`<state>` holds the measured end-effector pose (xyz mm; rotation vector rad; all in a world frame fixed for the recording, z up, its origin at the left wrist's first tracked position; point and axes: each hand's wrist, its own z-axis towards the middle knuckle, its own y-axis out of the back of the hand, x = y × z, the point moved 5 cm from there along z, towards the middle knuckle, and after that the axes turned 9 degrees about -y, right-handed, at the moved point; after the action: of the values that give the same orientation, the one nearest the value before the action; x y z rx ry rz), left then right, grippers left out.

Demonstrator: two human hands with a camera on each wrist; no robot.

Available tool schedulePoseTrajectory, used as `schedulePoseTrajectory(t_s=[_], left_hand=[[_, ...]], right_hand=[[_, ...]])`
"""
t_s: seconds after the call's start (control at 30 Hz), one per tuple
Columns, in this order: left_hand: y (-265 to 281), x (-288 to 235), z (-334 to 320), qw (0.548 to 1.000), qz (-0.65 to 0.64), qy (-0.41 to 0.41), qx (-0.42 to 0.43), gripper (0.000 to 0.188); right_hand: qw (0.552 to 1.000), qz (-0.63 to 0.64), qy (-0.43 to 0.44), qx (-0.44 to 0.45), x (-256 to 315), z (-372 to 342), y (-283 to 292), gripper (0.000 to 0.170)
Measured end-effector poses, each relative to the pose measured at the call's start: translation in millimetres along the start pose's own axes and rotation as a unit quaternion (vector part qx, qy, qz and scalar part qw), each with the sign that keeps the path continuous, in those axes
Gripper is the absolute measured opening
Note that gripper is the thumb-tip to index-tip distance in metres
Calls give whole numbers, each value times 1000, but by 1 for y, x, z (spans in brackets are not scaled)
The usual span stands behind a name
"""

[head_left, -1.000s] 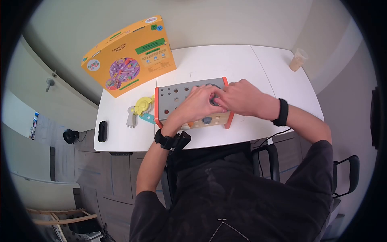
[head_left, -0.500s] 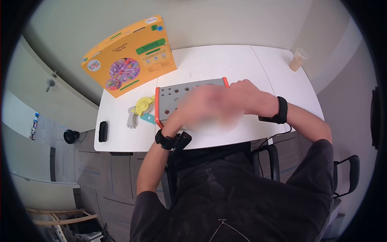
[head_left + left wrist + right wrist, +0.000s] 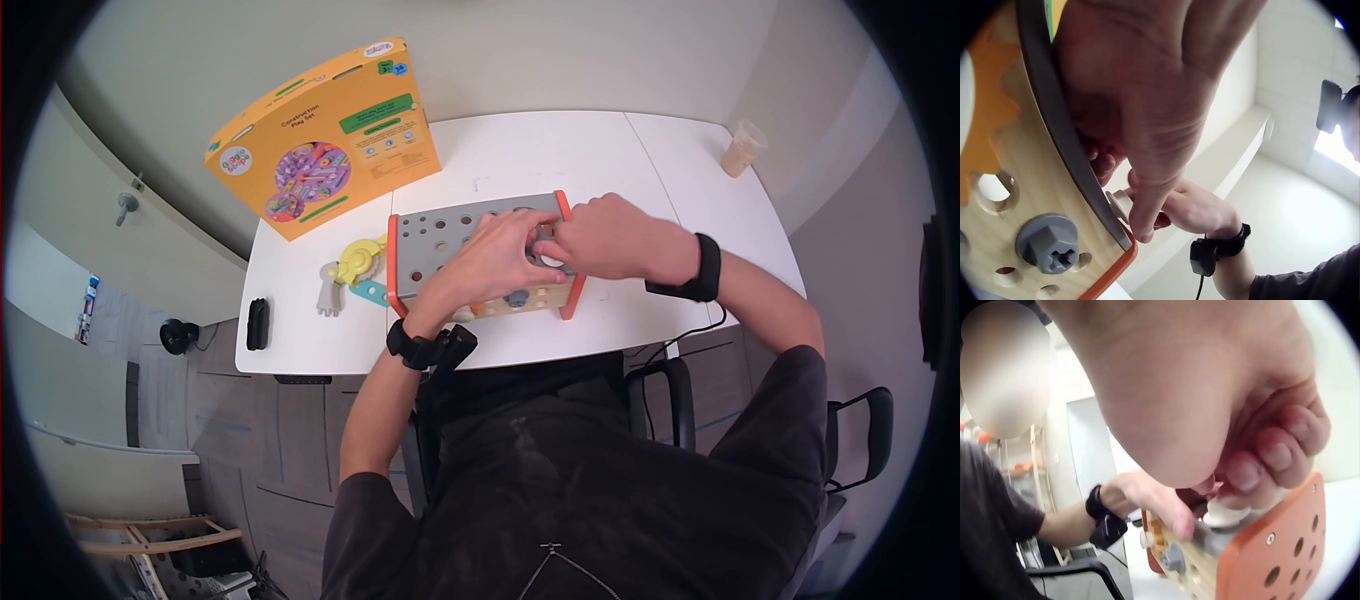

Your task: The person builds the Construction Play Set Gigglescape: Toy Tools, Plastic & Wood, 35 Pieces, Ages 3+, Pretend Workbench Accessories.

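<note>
A toy workbench (image 3: 425, 258) with a grey holed top and orange-red end panels stands on the table. My right hand (image 3: 620, 238) is at the right end of its top, fingers curled, and pinches a small white round piece (image 3: 1225, 514) close over the surface. My left hand (image 3: 490, 262) lies across the top from the front, arched around the same spot. In the left wrist view its thumb stretches beside the white piece (image 3: 1121, 205). A grey hex-headed bolt (image 3: 1050, 244) and an orange gear (image 3: 988, 106) sit on the wooden front.
Left of the workbench lie a yellow toy piece (image 3: 358, 262), a grey one (image 3: 328, 290) and a teal strip (image 3: 372, 291). A yellow box (image 3: 320, 140) stands behind them. A black case (image 3: 258, 323) lies at the left edge, a plastic cup (image 3: 744, 150) at the back right.
Both hands stay at the right end of the workbench top. The right hand has turned slightly at the wrist, and the white piece now shows between the hands; the half-second-old view is blurred there.
</note>
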<state>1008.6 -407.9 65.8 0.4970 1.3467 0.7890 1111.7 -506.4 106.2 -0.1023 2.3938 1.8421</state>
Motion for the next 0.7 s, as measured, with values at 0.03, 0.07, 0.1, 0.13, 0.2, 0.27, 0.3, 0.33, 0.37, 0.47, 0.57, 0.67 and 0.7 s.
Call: schedulePoseTrajectory(t_s=[0.03,0.07,0.1,0.13,0.2,0.27,0.3,0.33,0.37,0.47,0.57,0.67,0.7], left_hand=[[1,0,-1,1000,-2,-5,-14,79],[1,0,-1,1000,-2,6,0,81],[3,-3,0,1000,-4,17,13,84],[3,-4,1,999,-7,29,27,87],[4,-4,1,998,-19,37,36,88],[4,-4,1,998,-24,37,34,90],[3,-3,0,999,-24,34,25,90],[3,-3,0,999,-23,31,17,91],[3,-4,0,999,-16,33,21,92],[4,-6,1,999,-5,42,33,95],[3,-5,2,998,-9,44,36,99],[-2,3,2,999,-9,27,24,103],[-2,1,1,1000,-13,19,14,103]], right_hand=[[999,-10,15,28,-1,-1,3,27],[998,37,-15,50,-4,-4,11,26],[993,82,-45,73,-5,-7,20,25],[984,128,-76,96,-8,-9,23,24],[983,183,11,-25,-9,-11,8,24],[978,179,51,-89,-7,-10,-2,24],[983,149,49,-90,-6,-7,-4,24],[988,119,46,-92,-3,-5,-5,25],[997,54,24,-51,0,-1,-6,26],[997,-63,-15,31,4,4,-5,29],[1000,6,-6,3,-1,1,6,28],[989,122,17,-77,-7,-10,10,26],[984,137,47,-106,-10,-7,-4,26]])
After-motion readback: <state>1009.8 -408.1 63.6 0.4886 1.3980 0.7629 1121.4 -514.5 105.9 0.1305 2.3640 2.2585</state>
